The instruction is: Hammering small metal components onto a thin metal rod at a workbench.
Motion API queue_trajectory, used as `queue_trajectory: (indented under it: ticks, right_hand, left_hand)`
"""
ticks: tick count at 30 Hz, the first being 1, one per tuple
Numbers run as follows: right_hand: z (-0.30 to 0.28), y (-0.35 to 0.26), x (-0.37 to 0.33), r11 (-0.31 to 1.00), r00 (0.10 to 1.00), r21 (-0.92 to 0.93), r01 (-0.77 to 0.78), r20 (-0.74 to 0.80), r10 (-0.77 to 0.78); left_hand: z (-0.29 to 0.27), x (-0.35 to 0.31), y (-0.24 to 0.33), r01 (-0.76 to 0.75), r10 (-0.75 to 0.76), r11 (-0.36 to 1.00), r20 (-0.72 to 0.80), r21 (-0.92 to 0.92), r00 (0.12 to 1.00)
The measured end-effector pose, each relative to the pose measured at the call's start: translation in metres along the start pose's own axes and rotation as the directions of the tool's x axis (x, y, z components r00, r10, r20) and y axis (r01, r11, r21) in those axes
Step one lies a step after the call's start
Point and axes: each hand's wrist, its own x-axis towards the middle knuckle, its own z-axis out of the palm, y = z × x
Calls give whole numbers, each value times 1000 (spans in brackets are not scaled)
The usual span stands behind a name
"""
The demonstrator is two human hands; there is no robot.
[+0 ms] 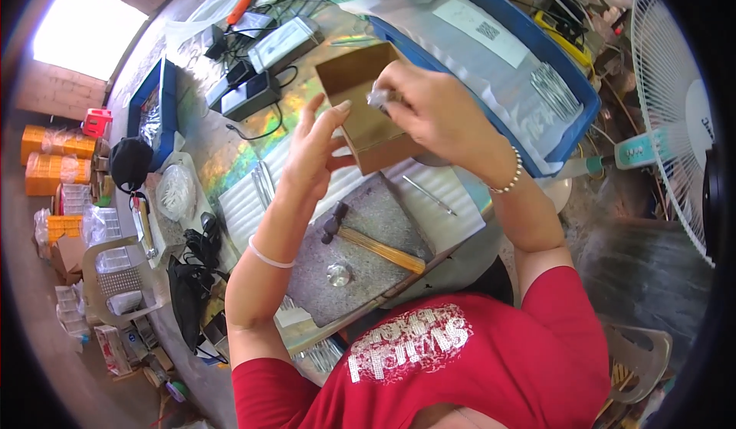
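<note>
A small open cardboard box is tilted above the work table, its hollow side turned up. My left hand grips the box's left edge, thumb on the rim and fingers against its side. Over the box opening, my right hand pinches a small shiny silvery piece; its exact kind is unclear. Below lies a grey stone slab with a wooden-handled hammer across it. A round shiny metal piece rests nearer me on the slab. To the slab's right, a thin metal rod lies on white foam sheeting.
At the back right stands a blue tray lined with plastic, holding several thin metal rods. Electronic boxes with cables crowd the back. A smaller blue bin is at left, and a white fan stands at right.
</note>
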Motion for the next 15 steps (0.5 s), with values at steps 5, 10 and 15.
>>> queue_trajectory:
  ticks: [5, 10, 15]
  right_hand:
    - [4, -9, 27, 996, 995, -21, 83, -55, -84]
    - [-29, -42, 3, 966, 970, 256, -28, -228, 88]
    - [-27, -38, -41, 971, 1000, 237, -21, 2, 21]
  left_hand:
    - [-26, 12, 11, 23, -24, 1000, -11, -18, 1000]
    - [-64, 67, 62, 31, -37, 991, -41, -131, 998]
    - [-99, 193, 105, -157, 130, 968, -143, -197, 981]
